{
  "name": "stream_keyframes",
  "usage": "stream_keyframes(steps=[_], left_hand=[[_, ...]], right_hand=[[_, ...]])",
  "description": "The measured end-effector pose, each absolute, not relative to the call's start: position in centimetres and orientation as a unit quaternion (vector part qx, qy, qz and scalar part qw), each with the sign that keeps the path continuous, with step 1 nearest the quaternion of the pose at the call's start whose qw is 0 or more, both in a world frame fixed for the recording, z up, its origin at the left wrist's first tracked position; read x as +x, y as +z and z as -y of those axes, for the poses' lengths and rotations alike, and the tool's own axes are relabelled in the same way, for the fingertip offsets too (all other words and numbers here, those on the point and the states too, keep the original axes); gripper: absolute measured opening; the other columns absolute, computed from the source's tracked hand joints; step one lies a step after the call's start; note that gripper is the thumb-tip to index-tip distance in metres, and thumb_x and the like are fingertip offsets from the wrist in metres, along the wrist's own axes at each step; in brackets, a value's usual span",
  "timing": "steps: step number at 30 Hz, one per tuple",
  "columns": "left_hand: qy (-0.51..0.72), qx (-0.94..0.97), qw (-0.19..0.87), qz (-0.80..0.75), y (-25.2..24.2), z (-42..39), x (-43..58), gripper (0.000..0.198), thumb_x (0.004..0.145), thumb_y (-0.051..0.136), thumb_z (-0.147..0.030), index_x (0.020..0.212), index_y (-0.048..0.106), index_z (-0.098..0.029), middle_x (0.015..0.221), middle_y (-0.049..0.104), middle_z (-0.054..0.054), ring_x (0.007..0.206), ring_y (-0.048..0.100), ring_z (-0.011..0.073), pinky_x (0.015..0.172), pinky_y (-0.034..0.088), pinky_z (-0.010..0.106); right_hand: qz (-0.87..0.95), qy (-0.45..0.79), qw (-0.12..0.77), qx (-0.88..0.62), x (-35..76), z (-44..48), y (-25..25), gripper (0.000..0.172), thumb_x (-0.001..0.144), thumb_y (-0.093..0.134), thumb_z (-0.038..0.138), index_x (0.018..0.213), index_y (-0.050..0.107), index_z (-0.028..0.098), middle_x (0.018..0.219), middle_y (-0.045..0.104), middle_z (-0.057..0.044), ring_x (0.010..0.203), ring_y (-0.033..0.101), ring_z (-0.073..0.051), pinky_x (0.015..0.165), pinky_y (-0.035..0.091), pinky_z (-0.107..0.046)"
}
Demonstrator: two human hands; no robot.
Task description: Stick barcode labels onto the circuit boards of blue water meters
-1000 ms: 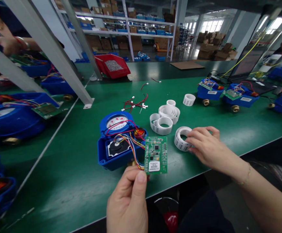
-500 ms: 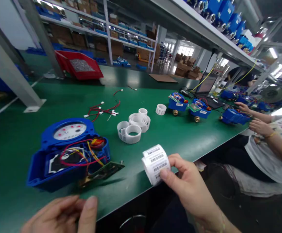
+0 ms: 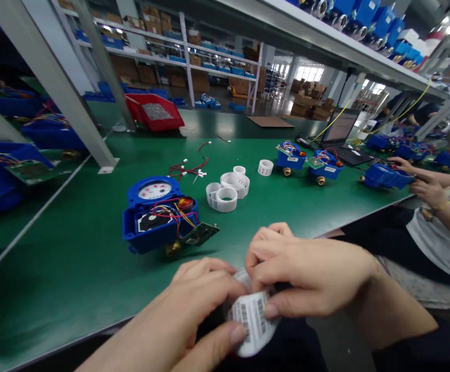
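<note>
Between both hands, just off the bench's front edge, is a roll of white barcode labels (image 3: 252, 324). My left hand (image 3: 197, 299) grips it from the left, thumb on the printed face. From the right, my right hand (image 3: 294, 276) pinches the strip with thumb and fingers; the fingertips partly hide the roll. Beyond my left hand stands an open blue water meter (image 3: 147, 238), its lid (image 3: 153, 190) tipped back, wires showing inside. A green circuit board (image 3: 200, 234) hangs out at its right side. More label rolls (image 3: 227, 200) stand behind the hands.
Loose red-black wires (image 3: 188, 169) lie behind the meter. A red bin (image 3: 155, 111) sits at the back. Further right are two blue meters (image 3: 291, 157), a laptop (image 3: 339, 129) and a co-worker's hands (image 3: 428, 188) at another meter. A metal post (image 3: 70, 98) rises at left.
My left hand has come over to the label roll and taken hold of it. My right hand has brought the roll nearer to me. The view has swung left and moved back.
</note>
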State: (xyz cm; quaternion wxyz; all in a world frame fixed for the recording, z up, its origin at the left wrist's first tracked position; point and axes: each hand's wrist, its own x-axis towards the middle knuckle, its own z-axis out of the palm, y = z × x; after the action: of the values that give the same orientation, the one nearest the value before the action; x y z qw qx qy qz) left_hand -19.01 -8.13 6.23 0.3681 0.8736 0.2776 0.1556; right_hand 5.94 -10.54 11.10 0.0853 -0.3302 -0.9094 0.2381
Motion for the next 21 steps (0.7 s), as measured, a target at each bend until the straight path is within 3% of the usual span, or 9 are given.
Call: stream_keyframes(steps=[2, 4, 6, 8, 10, 15, 19, 21], left_hand=[[0.109, 0.819, 0.491, -0.277, 6.4, 8.1, -18.3, 0.016, 0.088, 0.060, -0.040, 0.090, 0.072, -0.029, 0.101, 0.069, 0.005, 0.099, 0.063, 0.0232, 0.087, 0.053, 0.031], [0.146, 0.732, 0.590, -0.306, 6.0, 8.5, -17.7, 0.022, 0.085, 0.064, -0.043, 0.076, 0.070, -0.024, 0.088, 0.068, 0.006, 0.085, 0.063, 0.0222, 0.079, 0.053, 0.030], [0.213, 0.631, 0.659, -0.351, 5.1, 9.2, -17.1, 0.026, 0.082, 0.070, -0.042, 0.068, 0.067, -0.021, 0.078, 0.066, 0.004, 0.075, 0.062, 0.0191, 0.071, 0.051, 0.027], [0.289, 0.525, 0.690, -0.407, 4.2, 9.9, -16.5, 0.026, 0.078, 0.075, -0.041, 0.066, 0.065, -0.019, 0.073, 0.066, 0.003, 0.070, 0.060, 0.0159, 0.065, 0.049, 0.022], [0.355, 0.437, 0.687, -0.459, 3.5, 10.4, -15.9, 0.026, 0.074, 0.079, -0.041, 0.070, 0.067, -0.018, 0.073, 0.068, 0.002, 0.070, 0.061, 0.0147, 0.065, 0.050, 0.020], [0.442, 0.360, 0.659, -0.491, 2.7, 10.2, -14.6, 0.031, 0.064, 0.087, -0.044, 0.068, 0.069, -0.019, 0.069, 0.069, 0.000, 0.068, 0.065, 0.0149, 0.065, 0.054, 0.020], [0.439, 0.347, 0.663, -0.497, 2.7, 9.7, -13.7, 0.032, 0.061, 0.088, -0.045, 0.068, 0.072, -0.019, 0.070, 0.071, 0.002, 0.070, 0.068, 0.0171, 0.067, 0.055, 0.022], [0.431, 0.347, 0.671, -0.494, 2.9, 9.7, -13.4, 0.032, 0.059, 0.089, -0.044, 0.069, 0.073, -0.019, 0.072, 0.073, 0.004, 0.070, 0.069, 0.0187, 0.067, 0.056, 0.023]], right_hand=[[0.922, 0.254, 0.076, -0.281, 6.4, 9.0, 11.6, 0.008, 0.086, 0.070, 0.025, 0.093, 0.066, 0.022, 0.102, 0.065, -0.003, 0.100, 0.058, -0.019, 0.090, 0.040, -0.036], [0.901, 0.312, 0.124, -0.273, 6.7, 7.9, 11.1, 0.019, 0.086, 0.070, 0.026, 0.104, 0.065, 0.023, 0.109, 0.063, -0.003, 0.108, 0.057, -0.019, 0.096, 0.041, -0.035], [0.827, 0.388, 0.249, -0.321, 6.7, 8.0, 9.6, 0.028, 0.090, 0.066, 0.030, 0.116, 0.060, 0.024, 0.115, 0.061, -0.003, 0.112, 0.056, -0.018, 0.098, 0.043, -0.033], [0.701, 0.438, 0.397, -0.398, 6.1, 9.3, 7.4, 0.025, 0.094, 0.061, 0.037, 0.115, 0.057, 0.025, 0.107, 0.061, -0.001, 0.100, 0.058, -0.016, 0.087, 0.047, -0.029], [0.597, 0.439, 0.489, -0.460, 5.0, 11.2, 5.0, 0.022, 0.094, 0.060, 0.044, 0.108, 0.057, 0.027, 0.092, 0.059, 0.001, 0.085, 0.057, -0.014, 0.073, 0.047, -0.025], [0.598, 0.345, 0.537, -0.484, 1.8, 14.2, 1.4, 0.034, 0.086, 0.068, 0.051, 0.108, 0.061, 0.026, 0.098, 0.059, -0.002, 0.090, 0.058, -0.018, 0.079, 0.047, -0.030], [0.616, 0.258, 0.553, -0.497, 0.9, 13.5, 1.1, 0.007, 0.087, 0.068, 0.027, 0.091, 0.065, 0.022, 0.086, 0.062, -0.002, 0.082, 0.059, -0.017, 0.073, 0.046, -0.030], [0.614, 0.261, 0.551, -0.501, 1.1, 13.0, 1.3, 0.002, 0.087, 0.065, 0.020, 0.087, 0.066, 0.021, 0.082, 0.063, -0.003, 0.078, 0.060, -0.017, 0.070, 0.046, -0.031]])
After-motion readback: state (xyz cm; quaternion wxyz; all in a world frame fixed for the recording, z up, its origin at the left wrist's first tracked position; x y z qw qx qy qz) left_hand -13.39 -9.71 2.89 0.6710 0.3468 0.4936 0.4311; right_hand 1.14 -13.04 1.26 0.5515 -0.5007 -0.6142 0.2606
